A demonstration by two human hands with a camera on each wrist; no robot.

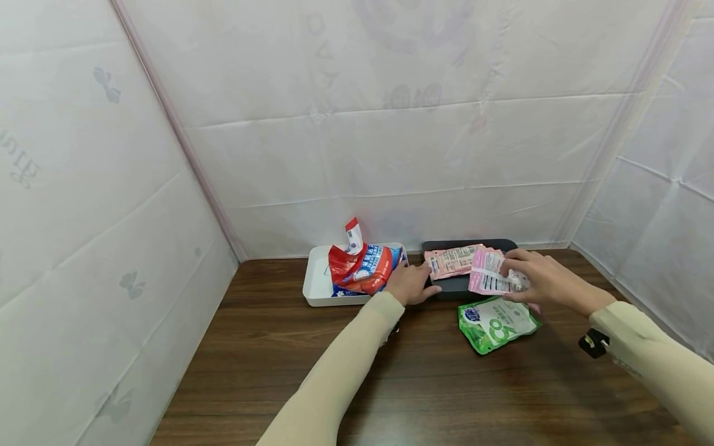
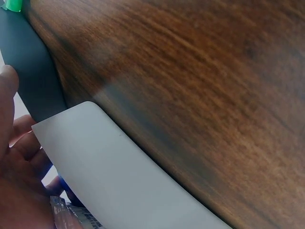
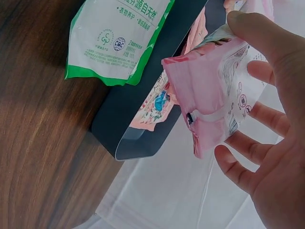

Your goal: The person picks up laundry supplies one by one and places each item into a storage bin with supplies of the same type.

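My right hand (image 1: pixel 543 279) pinches a pink and white packet (image 3: pixel 205 100) between thumb and fingers, held over the right part of the dark tray (image 1: pixel 454 288). Under it, pink packets (image 1: pixel 450 261) lie in that tray. My left hand (image 1: pixel 409 284) is where the white tray (image 1: pixel 314 279) and the dark tray meet, its fingers loosely spread. In the left wrist view, those fingers are partly hidden behind the white tray's wall (image 2: pixel 105 157). A red and blue plastic bag (image 1: pixel 370 265) sits in the white tray beside this hand.
A green and white pouch (image 1: pixel 496 323) lies on the brown wooden table (image 1: pixel 268 347), in front of the dark tray. Part of a dark blue package (image 1: pixel 343 291) shows beneath the red bag. White sheeting (image 1: pixel 390 148) stands behind the trays and along both sides.
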